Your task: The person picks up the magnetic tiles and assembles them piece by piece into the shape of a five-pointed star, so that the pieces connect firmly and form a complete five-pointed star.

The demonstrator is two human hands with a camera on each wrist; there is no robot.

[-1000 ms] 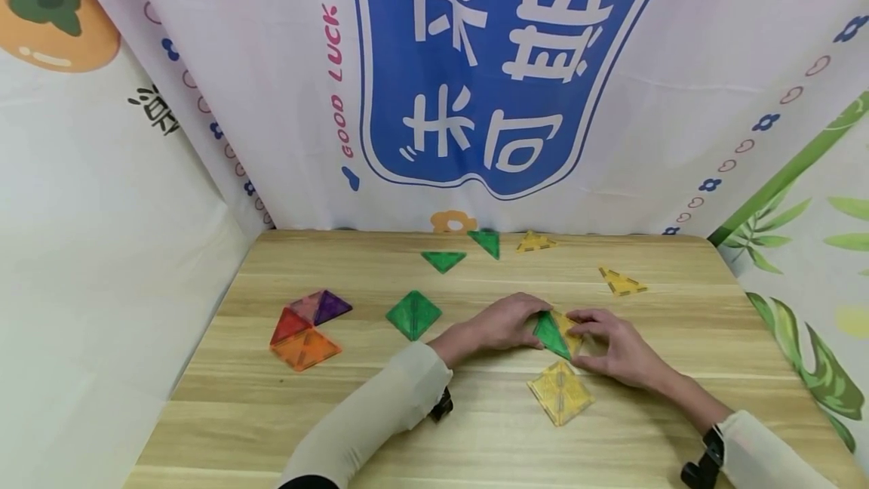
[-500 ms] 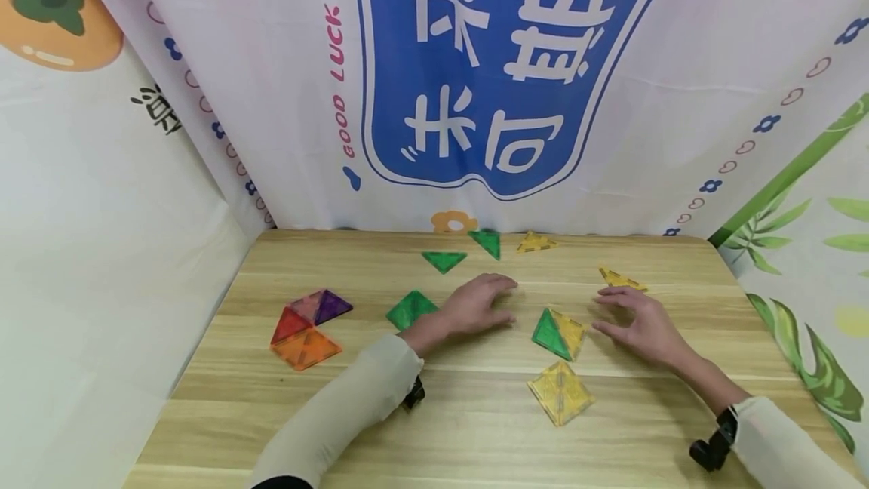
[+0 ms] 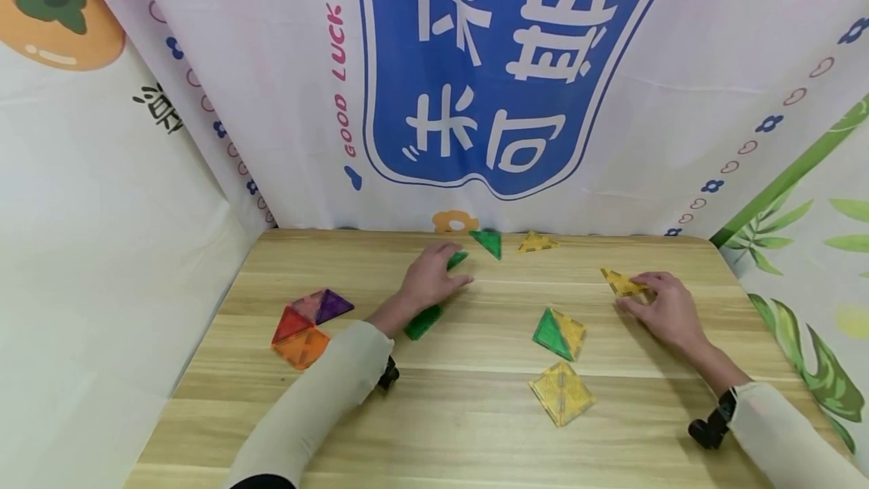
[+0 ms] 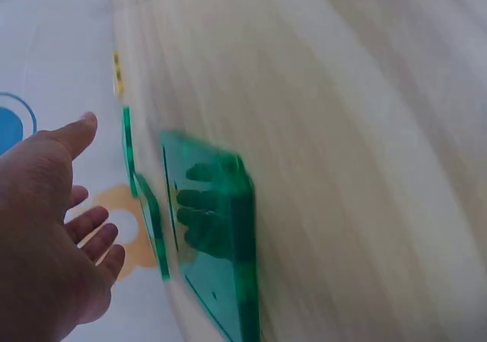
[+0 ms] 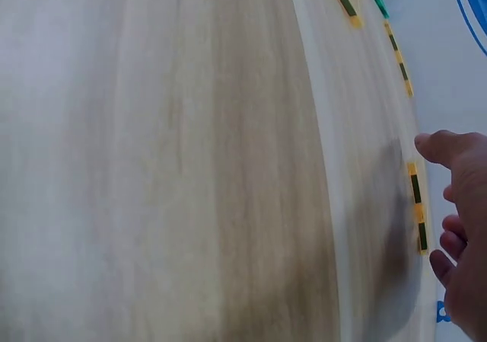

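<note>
My left hand [image 3: 429, 278] reaches over a green triangular magnetic tile [image 3: 458, 259], which it partly hides, with thumb and fingers spread apart. Below its wrist lies a pair of green tiles [image 3: 423, 323]; in the left wrist view the green tiles [image 4: 245, 243] stand off to the hand's right. My right hand [image 3: 668, 308] is at a yellow triangular tile [image 3: 616, 283], fingers at its right end and thumb below. The right wrist view has this yellow tile [image 5: 417, 205] beside parted thumb and fingers. Between the hands sits a square of one green triangle [image 3: 550, 334] and one yellow triangle [image 3: 572, 330].
A yellow square of tiles [image 3: 561, 393] lies nearer the front. Red [image 3: 290, 324], orange [image 3: 299, 347], pink and purple tiles [image 3: 334, 306] form a fan at left, beside the left sleeve. Along the back edge are a green triangle [image 3: 487, 243] and a yellow triangle [image 3: 538, 242].
Both hands have left the green-and-yellow square. The left hand has moved left and away to the green triangle, the right hand right and away to the yellow triangle.
</note>
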